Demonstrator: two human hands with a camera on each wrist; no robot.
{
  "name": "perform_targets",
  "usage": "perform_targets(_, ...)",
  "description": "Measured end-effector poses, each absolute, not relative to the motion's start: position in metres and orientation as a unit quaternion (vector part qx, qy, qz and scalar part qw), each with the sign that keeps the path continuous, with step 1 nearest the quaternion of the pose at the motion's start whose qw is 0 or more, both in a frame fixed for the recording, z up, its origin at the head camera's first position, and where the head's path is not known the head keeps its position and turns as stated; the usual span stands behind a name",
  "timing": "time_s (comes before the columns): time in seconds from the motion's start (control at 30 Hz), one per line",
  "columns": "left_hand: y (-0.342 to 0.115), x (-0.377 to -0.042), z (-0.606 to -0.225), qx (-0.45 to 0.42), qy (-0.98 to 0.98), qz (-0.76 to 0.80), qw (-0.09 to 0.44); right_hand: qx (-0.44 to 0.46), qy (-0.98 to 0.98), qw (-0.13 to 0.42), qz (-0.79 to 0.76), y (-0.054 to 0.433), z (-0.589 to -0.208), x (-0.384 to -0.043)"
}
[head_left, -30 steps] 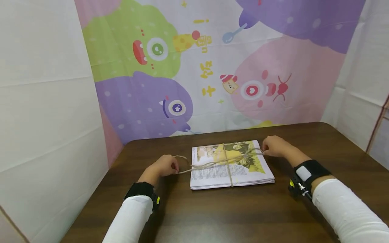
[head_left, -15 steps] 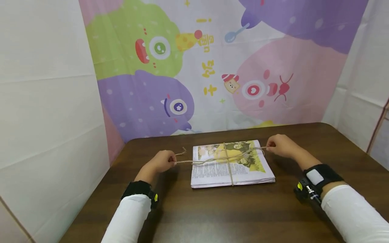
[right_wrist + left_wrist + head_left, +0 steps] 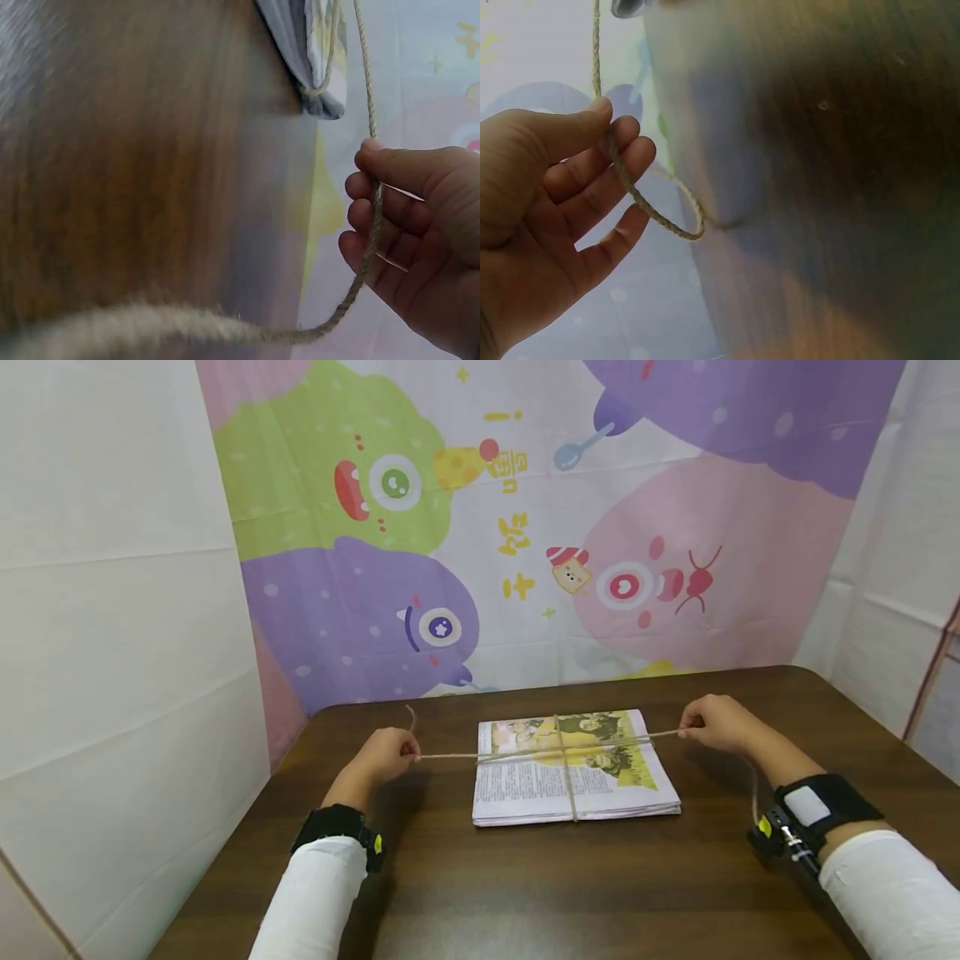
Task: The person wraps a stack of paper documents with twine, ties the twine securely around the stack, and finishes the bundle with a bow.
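A stack of folded newspapers (image 3: 517,793) lies flat, with twine (image 3: 569,781) running across it both ways and crossing near its middle. My left hand (image 3: 381,755) pinches one end of the twine between thumb and fingers, left of the stack. In the left wrist view that twine (image 3: 652,213) loops loosely past the left hand (image 3: 562,180). Right of the stack, my right hand (image 3: 722,723) pinches the other end. Between the hands the twine looks straight and taut. A loose tail of twine (image 3: 369,255) hangs below the right hand (image 3: 420,225) in the right wrist view.
The dark wooden table (image 3: 570,893) carries the stack near its far edge. Behind it hangs a cartoon-printed cloth (image 3: 525,635), with white cloth walls (image 3: 120,610) on either side. Each wrist wears a black strap (image 3: 832,806) with a small camera.
Both hands have moved outward, away from the stack. The slack, wavy twine over the newspapers has straightened, and its loop at the right edge has drawn in. The right hand's loose tail now shows.
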State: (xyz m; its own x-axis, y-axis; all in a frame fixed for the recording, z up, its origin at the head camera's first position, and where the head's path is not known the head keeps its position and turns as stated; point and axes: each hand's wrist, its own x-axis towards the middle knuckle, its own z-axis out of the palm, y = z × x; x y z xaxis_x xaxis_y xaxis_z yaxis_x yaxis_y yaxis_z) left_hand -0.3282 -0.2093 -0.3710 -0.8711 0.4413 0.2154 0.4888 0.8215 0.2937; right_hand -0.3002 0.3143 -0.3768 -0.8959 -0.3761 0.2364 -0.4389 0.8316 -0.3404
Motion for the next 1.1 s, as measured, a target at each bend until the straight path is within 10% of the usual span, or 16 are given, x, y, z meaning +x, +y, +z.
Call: perform_targets(1.1,-0.14,-0.326,-0.383,-0.262,-0.952,-0.155,-0.036,0.203,-0.973,-0.018,0.11,0.286,-0.385,-0.301)
